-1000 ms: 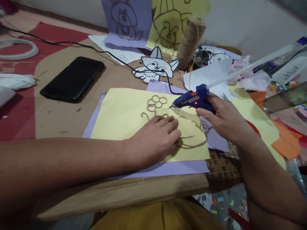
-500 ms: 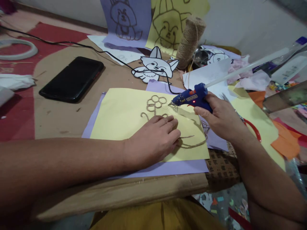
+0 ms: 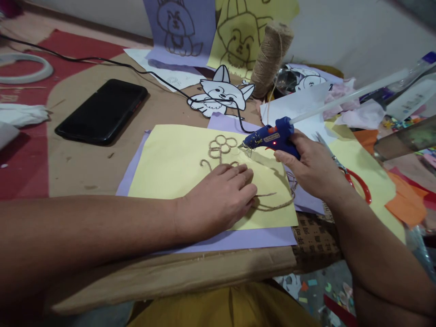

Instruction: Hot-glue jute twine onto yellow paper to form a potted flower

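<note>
My right hand [image 3: 311, 165] is closed around a blue hot glue gun [image 3: 270, 138] with a lit red light and a long white glue stick in its back. Its nozzle is at the yellow paper [image 3: 163, 172], just right of a flower [image 3: 222, 146] outlined in twine. My left hand [image 3: 221, 195] rests on the paper below the flower, fingers curled and close together over the twine. A loose length of twine [image 3: 272, 208] comes out from under it to the right. The fingertips and the lower part of the twine design are hidden.
Red-handled scissors [image 3: 357, 184] lie right of my right hand. A black phone [image 3: 102, 111] is at the left, and a black cord [image 3: 129, 68] crosses the table. Behind stand a twine spool [image 3: 272, 59] and a paper fox cutout [image 3: 221, 93]. Paper scraps [image 3: 407, 204] lie at the right.
The glue gun and my right hand have shifted very slightly left and down. My left hand stays in place on the paper.
</note>
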The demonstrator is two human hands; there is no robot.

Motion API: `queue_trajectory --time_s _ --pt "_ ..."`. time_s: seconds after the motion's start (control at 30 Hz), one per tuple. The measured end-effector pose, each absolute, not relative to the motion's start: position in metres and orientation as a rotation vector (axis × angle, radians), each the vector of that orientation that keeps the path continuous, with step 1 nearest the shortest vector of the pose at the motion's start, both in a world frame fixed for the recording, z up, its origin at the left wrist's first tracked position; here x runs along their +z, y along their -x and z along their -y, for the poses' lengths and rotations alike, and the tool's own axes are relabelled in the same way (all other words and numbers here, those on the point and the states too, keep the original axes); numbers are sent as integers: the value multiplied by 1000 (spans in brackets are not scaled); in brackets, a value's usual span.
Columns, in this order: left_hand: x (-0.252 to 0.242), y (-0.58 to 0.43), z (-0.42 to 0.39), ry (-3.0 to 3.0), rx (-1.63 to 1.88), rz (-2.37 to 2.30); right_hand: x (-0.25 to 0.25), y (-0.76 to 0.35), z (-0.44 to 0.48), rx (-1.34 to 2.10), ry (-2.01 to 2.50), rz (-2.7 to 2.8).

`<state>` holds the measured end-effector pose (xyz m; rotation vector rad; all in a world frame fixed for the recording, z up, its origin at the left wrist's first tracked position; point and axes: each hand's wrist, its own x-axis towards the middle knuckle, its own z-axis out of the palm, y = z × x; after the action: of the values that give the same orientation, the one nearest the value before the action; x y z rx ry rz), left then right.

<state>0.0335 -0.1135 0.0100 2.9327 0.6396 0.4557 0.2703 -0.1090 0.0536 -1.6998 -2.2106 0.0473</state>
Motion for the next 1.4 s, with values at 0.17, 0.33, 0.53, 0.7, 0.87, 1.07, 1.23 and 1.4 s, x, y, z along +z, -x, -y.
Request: queue_trajectory --time_s 0.17,0.33,0.53,0.7,0.87,1.07,1.23,1.4 --pt "9 -34 113 -2934 450 -638 53 -270 108 52 1719 2198" --pt "8 -34 113 -2934 454 -635 53 -268 107 65 1709 2196" --pt "9 -32 113 -2937 450 -642 54 -269 108 71 1724 2201" --pt "9 -33 113 -2940 463 -639 56 -271 110 97 1722 2199" --pt "9 -33 113 -2935 468 -639 58 -273 112 134 1707 2209" --pt "10 -31 113 -2942 451 -627 61 -274 113 162 1689 2218" --pt "11 -31 113 -2925 454 -627 63 -274 114 181 1658 2230" --pt "11 -32 113 -2927 462 -628 63 -275 114 181 1668 2230"
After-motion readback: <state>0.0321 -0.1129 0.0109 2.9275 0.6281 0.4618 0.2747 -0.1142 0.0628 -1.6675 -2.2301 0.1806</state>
